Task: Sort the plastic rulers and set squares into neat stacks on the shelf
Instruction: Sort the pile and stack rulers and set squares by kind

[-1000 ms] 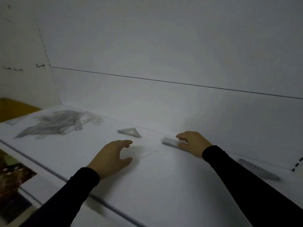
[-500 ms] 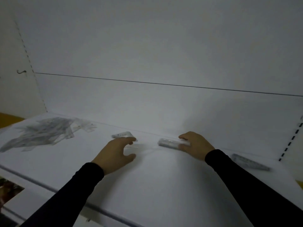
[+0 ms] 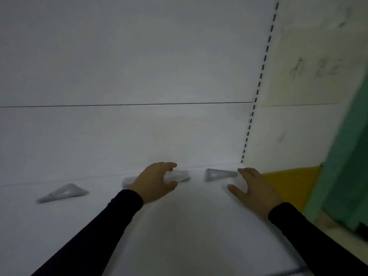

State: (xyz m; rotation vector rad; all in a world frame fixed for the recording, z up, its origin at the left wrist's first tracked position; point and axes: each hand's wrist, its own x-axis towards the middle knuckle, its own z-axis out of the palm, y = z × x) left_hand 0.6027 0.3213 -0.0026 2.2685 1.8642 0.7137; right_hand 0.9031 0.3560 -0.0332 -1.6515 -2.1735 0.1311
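Three set squares (image 3: 63,193) on shelf (image 3: 189,226); both hands' fingers (image 3: 169,165) spread, gripping nothing.

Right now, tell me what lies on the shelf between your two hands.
In the head view, a set square lies near the back wall between the left hand and the right hand; nearer you, bare shelf.

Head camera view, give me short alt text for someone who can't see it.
Two hands in black sleeves reach over a white shelf: the left hand above a blurred clear stack, the right hand, fingers spread, beside a set square. Another set square lies far left.
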